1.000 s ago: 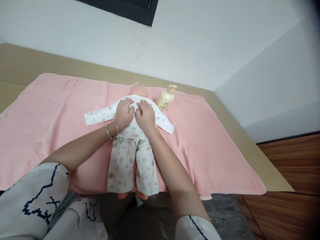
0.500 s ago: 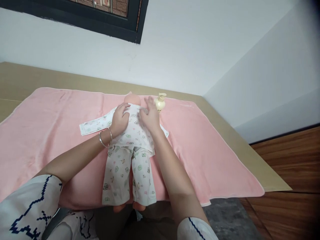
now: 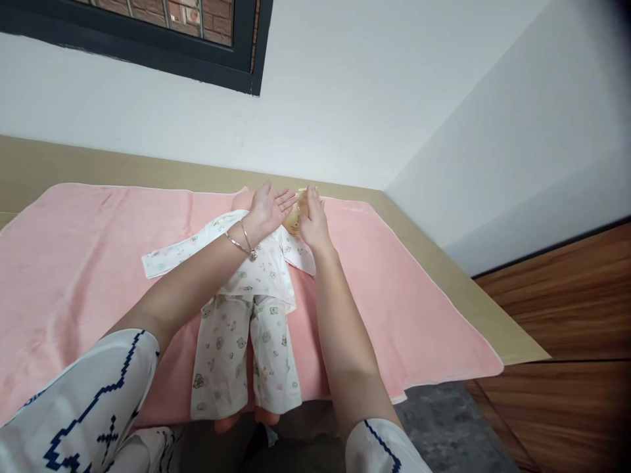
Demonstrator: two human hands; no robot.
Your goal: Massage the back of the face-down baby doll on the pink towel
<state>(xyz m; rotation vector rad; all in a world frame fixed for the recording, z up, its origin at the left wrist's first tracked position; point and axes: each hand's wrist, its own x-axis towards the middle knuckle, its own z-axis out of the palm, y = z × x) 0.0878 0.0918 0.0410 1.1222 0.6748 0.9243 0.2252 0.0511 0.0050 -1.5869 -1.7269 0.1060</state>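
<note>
A baby doll (image 3: pixel 246 309) in white printed pyjamas lies face down on a pink towel (image 3: pixel 89 263), its feet at the near edge. My left hand (image 3: pixel 266 205), with a bracelet on the wrist, is raised palm up over the doll's head, fingers spread and holding nothing. My right hand (image 3: pixel 310 220) rests on a small cream pump bottle (image 3: pixel 294 220) just beyond the doll's shoulder. Its fingers lie over the bottle's top, and most of the bottle is hidden between my hands.
The towel covers a tan table (image 3: pixel 493 328) set into a white corner; the right wall (image 3: pixel 517 151) runs close to the table's right edge. A dark window frame (image 3: pixel 148 52) is above. Wooden floor (image 3: pixel 566 368) lies to the right.
Both hands left the doll's back. The right hand reached forward onto the bottle, the left hand lifted and turned palm up beside it. My view tilted upward.
</note>
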